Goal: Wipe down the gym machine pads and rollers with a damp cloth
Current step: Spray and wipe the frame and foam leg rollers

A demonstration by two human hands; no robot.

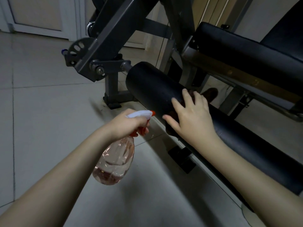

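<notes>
A head-height view looks down at two bare forearms working on a grey steel gym machine frame (105, 51) that stands on a pale tiled floor (41, 104).

The right hand (193, 118) lies flat on a dark reddish cloth (172, 114), fingers spread and fairly straight. Its grip is wide, pressing the cloth rather than clutching it. The cloth is mostly hidden under the palm, with only small folds showing. It sits against a thick black roller (150, 86), at the end farthest from the frame arm that carries it. A second roller (246, 141) continues towards the lower right, and a black seat pad (242, 51) sits above, at the upper right.

The left hand (129, 123) holds its grip narrow around the neck and orange trigger of a clear spray bottle (114, 161). The bottle is partly filled with pinkish liquid, and its nozzle points towards the roller.

The cloth looks thin, limp and light, so a broad flat palm probably controls it better than a pinch. The roller appears to be soft foam with a matt skin. It may give under pressure and might turn on its axle, so wrapping the cloth over the curve should keep contact. The bottle seems to be light plastic and is best held at the neck.
</notes>
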